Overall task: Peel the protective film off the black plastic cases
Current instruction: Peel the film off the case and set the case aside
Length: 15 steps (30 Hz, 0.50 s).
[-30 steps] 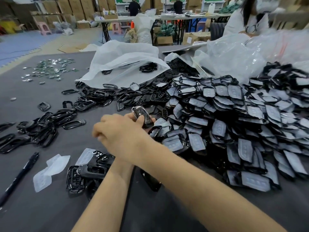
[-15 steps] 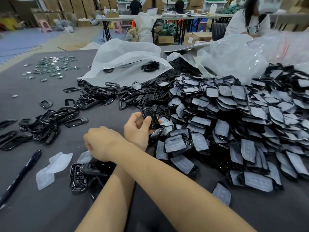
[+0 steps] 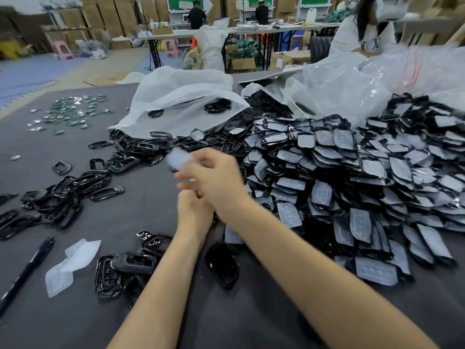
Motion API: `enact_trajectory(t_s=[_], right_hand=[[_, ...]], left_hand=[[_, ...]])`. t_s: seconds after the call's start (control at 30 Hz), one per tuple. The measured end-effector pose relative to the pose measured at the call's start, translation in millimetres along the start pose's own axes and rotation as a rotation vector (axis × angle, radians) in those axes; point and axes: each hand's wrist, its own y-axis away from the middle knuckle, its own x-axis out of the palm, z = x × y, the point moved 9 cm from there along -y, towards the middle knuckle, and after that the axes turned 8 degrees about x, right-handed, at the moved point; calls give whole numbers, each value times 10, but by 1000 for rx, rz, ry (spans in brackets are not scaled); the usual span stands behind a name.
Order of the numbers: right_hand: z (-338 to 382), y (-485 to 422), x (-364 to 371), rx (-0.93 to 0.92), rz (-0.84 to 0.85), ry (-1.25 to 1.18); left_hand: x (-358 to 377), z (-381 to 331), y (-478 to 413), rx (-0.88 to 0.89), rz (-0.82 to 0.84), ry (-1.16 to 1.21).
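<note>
**Table layout: heaps to either side, bags behind**

On the table (image 3: 151, 217), a big heap of film-covered cases (image 3: 352, 187) fills the right side. Peeled frames (image 3: 65, 195) are scattered on the left, with small metal parts (image 3: 73, 112) far behind them. A plastic bag (image 3: 181, 102) lies behind the centre and more bags (image 3: 364, 79) lie behind the heap. Nearest, from left to right, lie a pen (image 3: 27, 268), loose film pieces (image 3: 73, 260), a cluster of cases (image 3: 125, 268) and a single case (image 3: 222, 265).

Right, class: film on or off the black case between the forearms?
Off, on its visible side: the black case shows bare glossy black, no white film.
</note>
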Motion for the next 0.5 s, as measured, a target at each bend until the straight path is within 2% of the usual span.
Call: enact_trajectory(t_s=[0.1, 0.2, 0.5], right_hand=[[27, 0, -711, 59, -57, -128], [-57, 87, -1173, 29, -136, -86], [-123, 182, -1280, 48, -107, -320]], left_hand=[[8, -50, 51, 25, 13, 37], [40, -94, 83, 40, 21, 25], [233, -258, 207, 124, 111, -1]])
